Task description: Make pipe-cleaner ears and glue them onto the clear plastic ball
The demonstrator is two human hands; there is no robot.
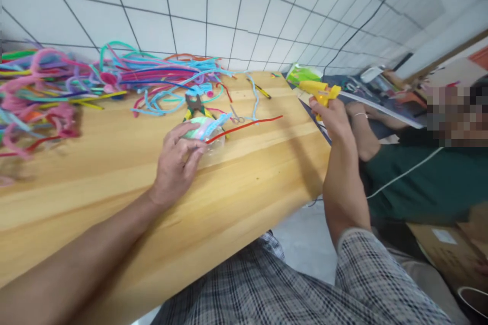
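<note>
Two hands are at work, and both are full. Nearest us, our left hand [177, 160] rests on the wooden tabletop [236, 198] near its middle, fingers curled around a small pale-green ball [198, 127] wrapped with light-blue and pink pipe cleaners. A single red pipe cleaner [247, 126] runs from that ball toward the right edge. Our right hand [331, 117] is closed around one yellow glue gun [320, 92], held just past the right edge of the tabletop, well apart from the ball.

We judge the gluing goes best if the left hand pins the ball flat and keeps its fingertips off the seam, with the nozzle brought close before squeezing.

Farther on we count one pair of pliers [195, 106] and one pair of small scissors [236, 117]. Along the far-left edge lies a heap of coloured pipe cleaners [76, 84], too tangled to count. Beyond the right edge, another person's arm [362, 134] rests.
</note>
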